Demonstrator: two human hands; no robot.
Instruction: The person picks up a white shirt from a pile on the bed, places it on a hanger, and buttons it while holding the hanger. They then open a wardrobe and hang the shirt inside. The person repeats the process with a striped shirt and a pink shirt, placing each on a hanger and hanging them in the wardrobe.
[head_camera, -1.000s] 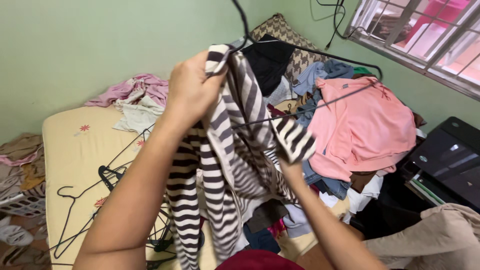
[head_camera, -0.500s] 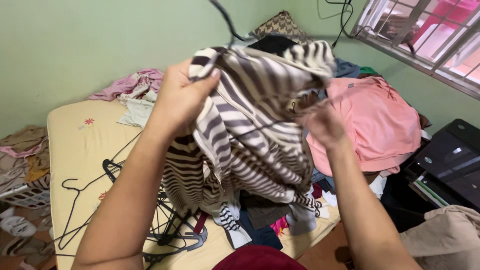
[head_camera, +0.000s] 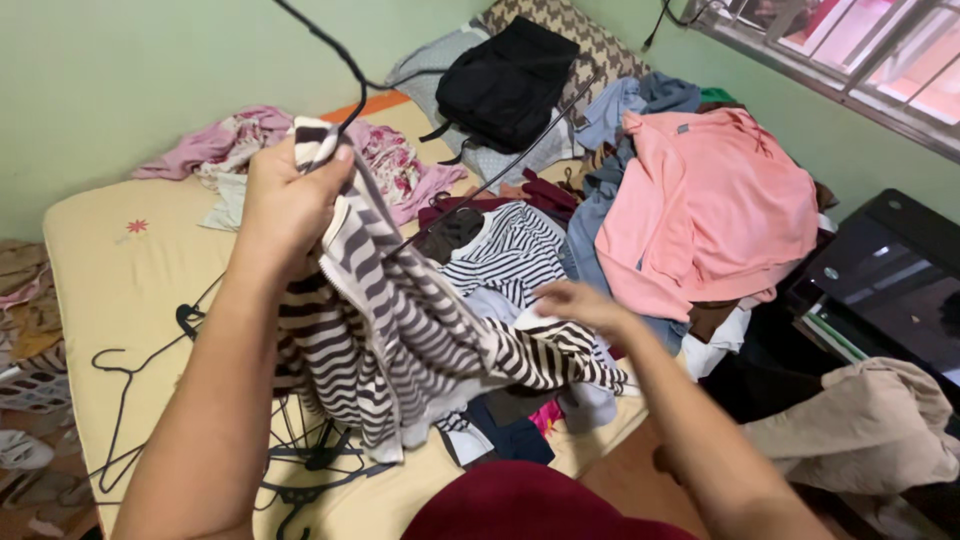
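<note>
Hands (head_camera: 290, 205) clamped on striped garment (head_camera: 400, 330) above cluttered yellow mattress (head_camera: 130, 290), green walls (head_camera: 150, 70) behind.

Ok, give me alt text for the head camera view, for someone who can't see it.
A person's left hand grips a brown-and-cream striped top and a black wire hanger raised over a cream mattress. The right hand touches the top's trailing sleeve. A pink garment tops a clothes pile beside them.

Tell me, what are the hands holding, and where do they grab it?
The left hand grips the striped top at its top edge, with the black hanger. The right hand touches its lower part.
</note>
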